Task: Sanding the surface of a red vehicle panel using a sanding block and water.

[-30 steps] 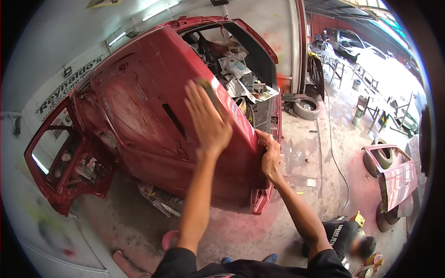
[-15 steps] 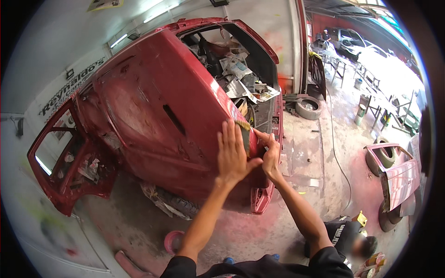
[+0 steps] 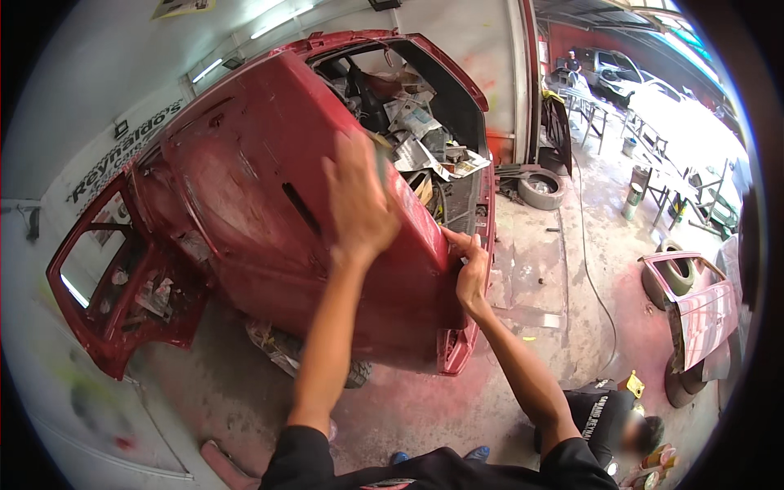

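A red vehicle body [image 3: 269, 155] with dull, patchy paint fills the middle. My left hand [image 3: 359, 200] lies over its side panel near the rear window opening, fingers long and flat, smeared by motion. Along its right edge shows a thin dark-green strip of a sanding pad [image 3: 381, 160], mostly hidden under the hand. At the rear corner, lower right of it, my right hand [image 3: 472, 273] rests against the body's edge. Its index finger stretches onto the red panel, and the other fingers are partly bent.
Newspaper and loose parts [image 3: 420, 131] lie inside the open rear. A red door [image 3: 131, 302] hangs open at left. Tyres [image 3: 541, 189] and a detached door panel [image 3: 702, 318] stand at right. A hose [image 3: 590, 269] crosses the floor. Another person [image 3: 608, 420] is low beside my right arm.
My left hand has slid up and to the left along the panel with the sanding pad beneath it. My right hand stays at the rear corner, its fingers now more bent.
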Demonstrator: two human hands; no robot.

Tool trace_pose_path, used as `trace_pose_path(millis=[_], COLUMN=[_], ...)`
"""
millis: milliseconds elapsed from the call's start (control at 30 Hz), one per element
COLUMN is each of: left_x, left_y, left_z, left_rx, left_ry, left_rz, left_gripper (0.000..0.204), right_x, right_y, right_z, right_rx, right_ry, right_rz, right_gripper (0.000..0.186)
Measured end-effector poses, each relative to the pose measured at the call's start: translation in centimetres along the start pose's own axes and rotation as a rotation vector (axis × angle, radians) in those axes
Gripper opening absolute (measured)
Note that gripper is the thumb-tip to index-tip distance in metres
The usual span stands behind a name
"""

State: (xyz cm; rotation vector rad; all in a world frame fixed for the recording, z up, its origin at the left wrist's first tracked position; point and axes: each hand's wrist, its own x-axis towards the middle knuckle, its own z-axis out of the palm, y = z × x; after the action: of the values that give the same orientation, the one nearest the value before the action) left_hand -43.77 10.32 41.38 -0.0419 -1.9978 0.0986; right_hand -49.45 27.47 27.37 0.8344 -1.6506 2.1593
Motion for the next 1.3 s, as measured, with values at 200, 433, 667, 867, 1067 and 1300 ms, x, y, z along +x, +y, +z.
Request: trace_pose_path(millis=[200,433,667,867,1067,1300], left_x=[-2.2,1.7,-4.0,3.7,1.2,3.4], left_y=[2.9,-3.6,3.3,-5.2,-0.7,-5.4], left_z=[1.6,-1.2,2.2,-1.8,0.3,-1.2], left_rx=[-0.067,-0.038,-0.162,0.068,-0.020,-0.009], left_ry=[0.037,-0.040,0.009,-0.025,0.019,-0.042], left_rz=[-0.083,0.085,0.057,0.028,-0.013,0.069], left_gripper=[0.082,0.102,0.092,0.097,0.076,0.102], right_x=[0.2,-0.1,0.4,0.2,0.2,0.4], right_y=[-0.9,0.1,0.0,-0.3,2.7,3.3], right_z=[-0.7,-0.3,-1.9,0.1,-1.8,-2.0], right_rx=[0.038,-0.066,-0.097,-0.053,-0.077,-0.064], right_ry=[0.038,0.015,0.050,0.014,0.062,-0.005], right_rz=[0.005,0.061,0.017,0.061,0.060,0.062], right_gripper=[0.064,0.065,0.068,0.064,0.064,0.066])
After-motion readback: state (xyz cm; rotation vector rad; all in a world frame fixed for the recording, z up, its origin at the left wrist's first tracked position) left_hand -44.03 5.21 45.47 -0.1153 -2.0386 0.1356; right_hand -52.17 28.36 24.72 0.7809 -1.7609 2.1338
